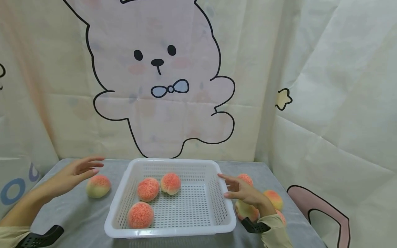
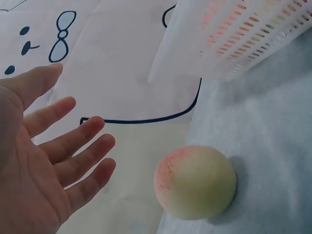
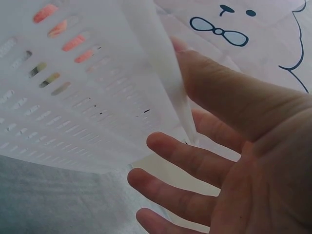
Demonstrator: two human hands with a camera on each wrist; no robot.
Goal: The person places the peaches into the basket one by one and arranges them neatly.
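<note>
A white perforated plastic basket [image 1: 170, 232] stands on the table with three pink-red peaches inside, one of them a peach [image 1: 141, 215] near its front left corner. My right hand [image 1: 243, 190] is at the basket's right rim; its fingers are spread and fairly straight, with the fingertips at the edge. From the right wrist, the thumb and index finger [image 3: 197, 161] lie close along the rim [image 3: 163, 63]; firm contact is unclear. My left hand [image 1: 69, 175] hovers left of the basket, fingers apart, holding nothing. Below it on the table sits a pink-and-green peach [image 1: 98, 186].
Several more peaches lie right of the basket, partly hidden by the right hand and forearm, including a yellow-pink peach [image 1: 273, 199]. A grey cloth [image 1: 80, 220] covers the table. Printed curtains [image 1: 248, 51] hang behind and on both sides.
</note>
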